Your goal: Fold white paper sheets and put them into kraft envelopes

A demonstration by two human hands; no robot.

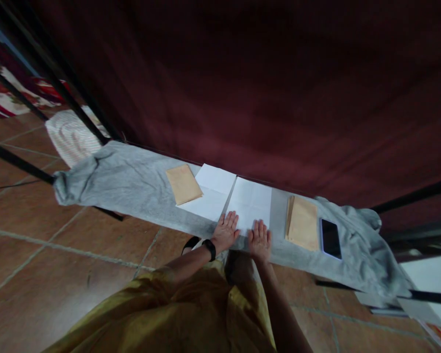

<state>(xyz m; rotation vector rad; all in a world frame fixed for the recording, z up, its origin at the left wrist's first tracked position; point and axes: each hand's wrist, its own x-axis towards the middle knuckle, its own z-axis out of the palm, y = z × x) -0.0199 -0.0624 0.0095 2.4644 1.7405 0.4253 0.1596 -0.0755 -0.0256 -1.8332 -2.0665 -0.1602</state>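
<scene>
A white sheet of paper (250,198) lies flat on the grey cloth in front of me. My left hand (226,230) rests palm down at its near left corner, fingers stretched out, a black band on the wrist. Along the near right edge of the same sheet, my right hand (259,240) also lies flat with its fingers extended. Left of it is another white paper (215,191), creased across the middle. A brown envelope (184,184) overlaps that paper's left side. Several brown envelopes (303,223) are stacked to the right of my right hand.
Grey cloth (132,171) covers the narrow surface and bunches at both ends. A dark-screened phone (330,239) lies beyond the stack on the right. A dark red curtain (242,98) hangs along the far edge. Black bars (18,159) stand at the left; tiled floor (59,264) shows below.
</scene>
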